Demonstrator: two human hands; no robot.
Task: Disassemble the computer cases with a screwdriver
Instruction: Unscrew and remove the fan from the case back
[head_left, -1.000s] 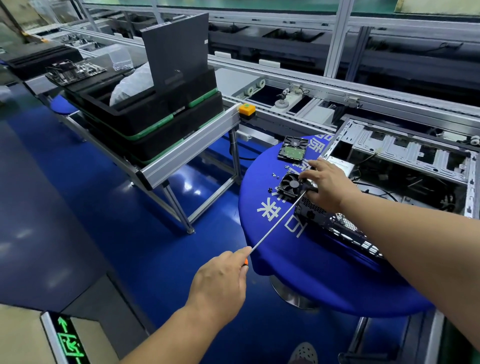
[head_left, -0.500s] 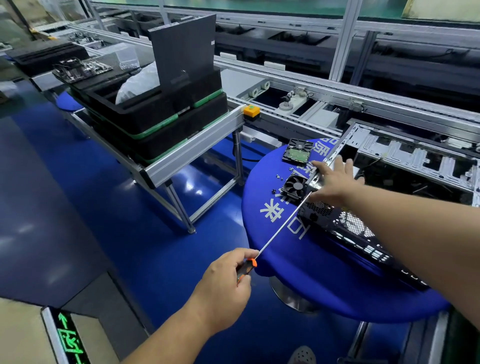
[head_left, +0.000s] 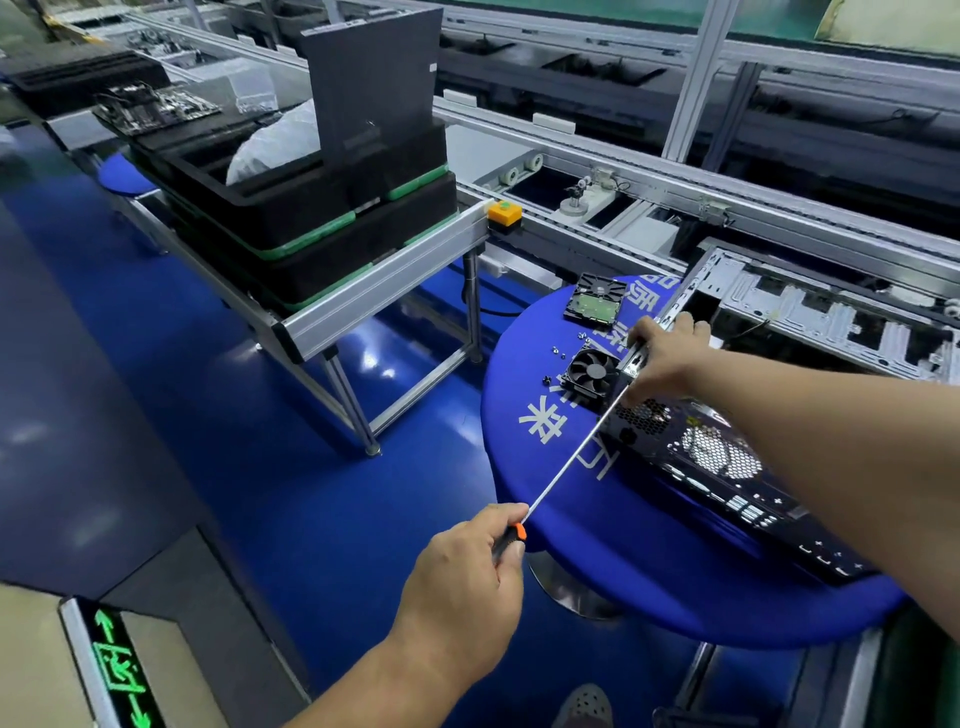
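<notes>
An opened computer case lies on its side on a round blue table, its perforated black rear panel facing me. My right hand grips the case's near left corner, fingers curled over the metal edge. My left hand holds the black and orange handle of a long screwdriver. The shaft points up and right, and its tip meets the case corner just under my right hand. A loose black fan, a hard drive and several small screws lie on the table left of the case.
To the left, a metal stand carries stacked black trays with an upright dark panel. An aluminium conveyor line with an orange button box runs behind the table. Blue floor lies between stand and table.
My right hand slid from the case's side up onto its corner edge and now grips it. My left hand shifted on the handle, baring its orange end. The shaft stays aimed at the corner.
</notes>
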